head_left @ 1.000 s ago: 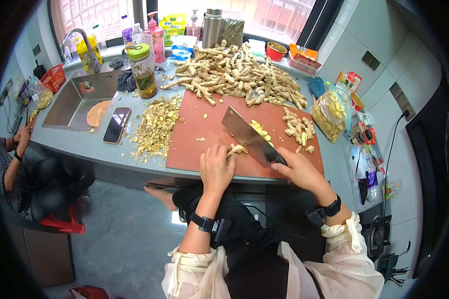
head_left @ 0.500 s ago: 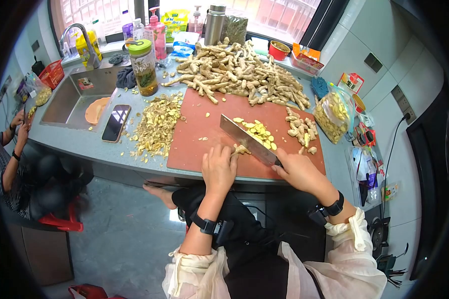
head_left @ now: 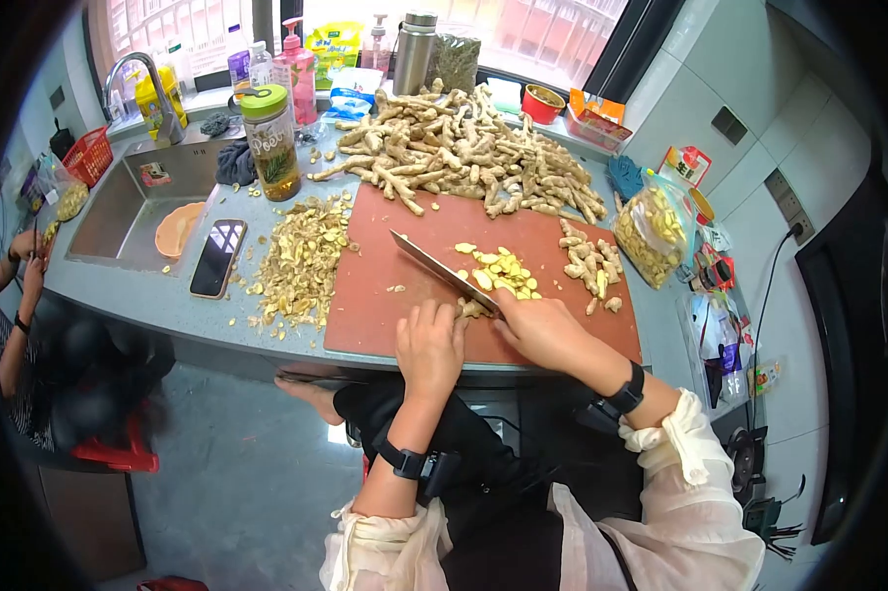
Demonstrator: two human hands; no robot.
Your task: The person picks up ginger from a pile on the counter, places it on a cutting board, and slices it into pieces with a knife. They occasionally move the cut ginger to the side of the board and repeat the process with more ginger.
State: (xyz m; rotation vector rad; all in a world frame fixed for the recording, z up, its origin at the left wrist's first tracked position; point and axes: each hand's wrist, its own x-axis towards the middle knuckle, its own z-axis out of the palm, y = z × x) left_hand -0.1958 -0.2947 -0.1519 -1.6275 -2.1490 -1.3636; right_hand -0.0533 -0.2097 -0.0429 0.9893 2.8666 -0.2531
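Observation:
My right hand [head_left: 540, 333] is closed around the handle of a cleaver [head_left: 442, 269], its blade slanting up and left over the reddish-brown cutting board [head_left: 370, 295]. At the board's front, my left hand [head_left: 430, 345] has its fingers bent and close together against a small piece of ginger [head_left: 473, 308], partly hidden by the blade and fingers. Just beyond the blade lie yellow ginger slices [head_left: 506, 271]. Small ginger pieces [head_left: 590, 258] rest at the board's right side.
Whole ginger [head_left: 473, 148] is heaped behind the board. Peel scraps [head_left: 301, 261], a phone [head_left: 218, 258] and a green-lidded bottle [head_left: 270, 148] lie left, before the sink [head_left: 119, 222]. A bag of ginger [head_left: 651, 231] stands right. Another person's hands [head_left: 32, 254] work at far left.
My right hand and the cleaver have shifted left, bringing the blade nearer my left hand. My left hand stays by the ginger piece. The view has tilted slightly.

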